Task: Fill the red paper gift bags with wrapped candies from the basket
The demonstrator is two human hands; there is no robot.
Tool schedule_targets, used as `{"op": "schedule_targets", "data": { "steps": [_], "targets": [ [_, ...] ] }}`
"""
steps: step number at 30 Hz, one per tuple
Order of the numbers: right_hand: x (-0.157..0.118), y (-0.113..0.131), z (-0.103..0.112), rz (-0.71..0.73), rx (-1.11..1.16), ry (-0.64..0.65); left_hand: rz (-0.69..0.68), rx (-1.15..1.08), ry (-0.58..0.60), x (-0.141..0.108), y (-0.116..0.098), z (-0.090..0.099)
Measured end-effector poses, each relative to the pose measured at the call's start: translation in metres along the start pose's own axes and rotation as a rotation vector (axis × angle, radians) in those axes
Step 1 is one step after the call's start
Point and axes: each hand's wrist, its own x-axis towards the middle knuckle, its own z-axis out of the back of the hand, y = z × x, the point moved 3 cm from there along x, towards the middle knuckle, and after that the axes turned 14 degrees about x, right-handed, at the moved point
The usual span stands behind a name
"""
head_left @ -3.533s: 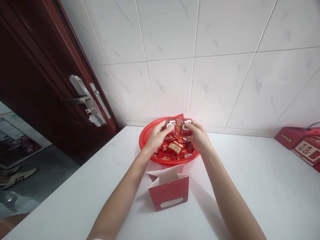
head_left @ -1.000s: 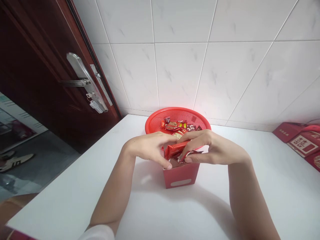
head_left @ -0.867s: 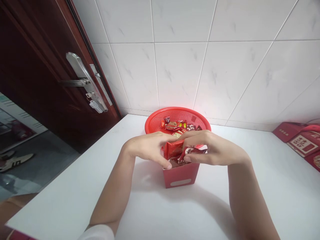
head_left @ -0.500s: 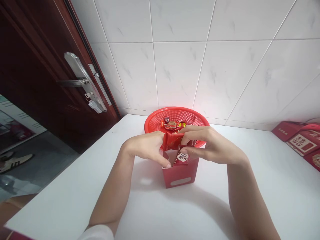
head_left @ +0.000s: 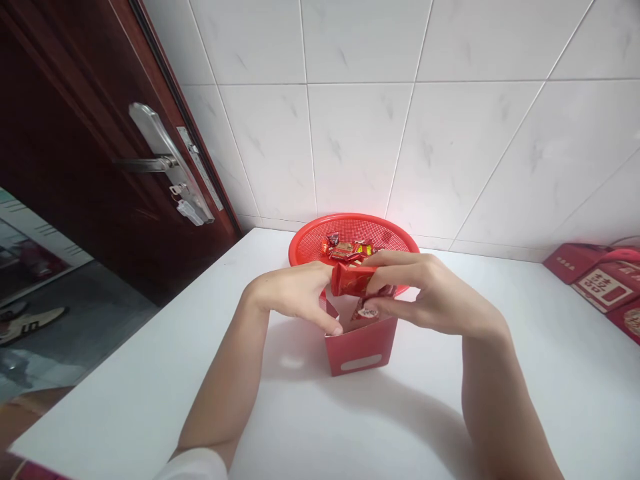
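Observation:
A red open-topped paper box [head_left: 360, 347] stands on the white table, its front wall facing me. My left hand [head_left: 303, 297] grips the box's left side, thumb over the near rim corner and fingers hidden behind. Above the opening, my right hand [head_left: 415, 290] pinches a shiny red wrapped candy [head_left: 350, 280]. Below its thumb, a second dark red candy packet [head_left: 364, 312] with a pale label sits partly inside the box mouth; whether the thumb still touches it, I cannot tell.
Behind the box, a red mesh basket [head_left: 304, 247] holds several wrapped candies [head_left: 345, 250]. Red printed gift boxes [head_left: 600, 280] stand at the right against the tiled wall [head_left: 360, 147]. At left is a dark door [head_left: 80, 120] with keys in its lock, beyond the table's edge.
The labelled candy packet has dropped lower into the box opening. My right hand has shifted slightly right, still with the shiny red candy. My left hand stays on the box.

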Motion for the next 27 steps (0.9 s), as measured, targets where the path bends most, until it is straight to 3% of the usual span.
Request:
{"op": "schedule_targets", "data": {
  "steps": [2, 9, 18, 23, 27],
  "targets": [
    [-0.002, -0.001, -0.001, -0.02, -0.001, 0.052, 0.018, 0.027, 0.017, 0.0, -0.001, 0.001],
    [-0.002, -0.003, 0.008, 0.068, 0.064, -0.009, 0.018, 0.07, 0.017, 0.001, 0.0, 0.002],
    [0.005, -0.025, 0.001, -0.05, 0.348, 0.042, -0.014, 0.026, 0.017, 0.001, 0.0, 0.001],
    [0.003, -0.032, 0.0, -0.16, 0.265, 0.157, 0.04, 0.082, 0.0, 0.002, 0.003, 0.001],
    [0.001, -0.031, 0.004, -0.176, 0.171, 0.196, -0.001, 0.079, -0.005, 0.001, 0.007, 0.001]
  ]
}}
